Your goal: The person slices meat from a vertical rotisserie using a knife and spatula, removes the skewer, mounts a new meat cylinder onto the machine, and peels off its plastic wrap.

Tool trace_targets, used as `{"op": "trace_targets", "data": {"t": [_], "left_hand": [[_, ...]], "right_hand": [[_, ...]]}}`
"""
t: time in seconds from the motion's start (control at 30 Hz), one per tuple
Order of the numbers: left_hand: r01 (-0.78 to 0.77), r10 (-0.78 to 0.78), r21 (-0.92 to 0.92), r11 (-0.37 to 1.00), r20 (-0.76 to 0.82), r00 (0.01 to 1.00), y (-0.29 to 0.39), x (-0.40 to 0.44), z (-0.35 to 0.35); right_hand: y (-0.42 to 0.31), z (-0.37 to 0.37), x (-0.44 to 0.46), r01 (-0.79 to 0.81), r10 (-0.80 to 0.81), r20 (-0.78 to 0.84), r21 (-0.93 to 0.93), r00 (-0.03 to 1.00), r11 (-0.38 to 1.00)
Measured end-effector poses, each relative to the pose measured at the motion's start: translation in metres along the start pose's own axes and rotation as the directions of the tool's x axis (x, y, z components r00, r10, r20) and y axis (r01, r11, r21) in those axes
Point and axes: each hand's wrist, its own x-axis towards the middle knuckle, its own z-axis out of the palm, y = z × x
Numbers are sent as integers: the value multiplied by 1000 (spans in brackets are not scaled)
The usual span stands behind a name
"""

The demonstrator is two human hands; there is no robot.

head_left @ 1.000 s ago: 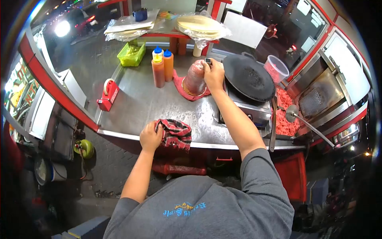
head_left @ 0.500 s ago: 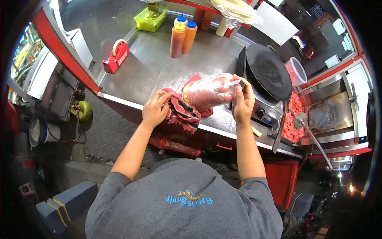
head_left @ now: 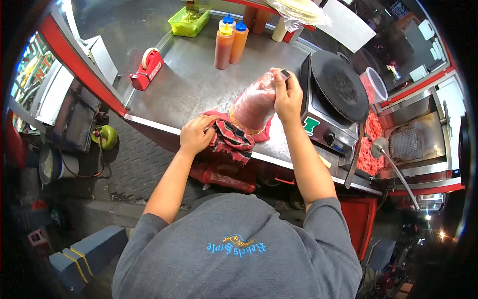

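Note:
My right hand is closed round the upper end of a clear, shiny container with pinkish-red contents. A small dark piece sticks out above the fingers; what it belongs to is not plain. The container leans to the right, its yellowish lower rim over the red cloth beneath. My left hand has its fingers bent over the edge of a red cloth with black and white stripes, beside the container's base. The cloth lies bunched at the counter's front edge.
On the metal counter stand a red tape dispenser, sauce bottles and a green tub. A black griddle sits on a stove at the right. Beyond it, a ladle lies over shredded red food.
My right hand has moved up and left, tipping the container from nearly lying to more upright. My left hand has settled lower onto the cloth, its fingers more bent.

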Motion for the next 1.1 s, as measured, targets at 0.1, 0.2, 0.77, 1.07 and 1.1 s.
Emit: {"op": "trace_targets", "data": {"t": [0.1,0.2,0.77,1.07,1.1], "left_hand": [[-11,11,10,1000,-6,1000,-1,1,1],[5,-5,10,1000,7,1000,0,0,-1],[40,-40,-2,999,0,999,-5,1,3],[36,-37,-9,999,-20,999,3,5,-2],[40,-40,-2,999,-20,999,3,5,-1]], "right_hand": [[-10,-4,12,6,2,-138,60,990,998],[-36,-16,21,71,-64,-195,28,979,997],[-35,-108,-21,103,-164,390,173,906,980],[-17,-80,-51,-63,63,-118,-2,991,998],[-10,-71,-58,-64,55,-173,-45,983,997]]}}
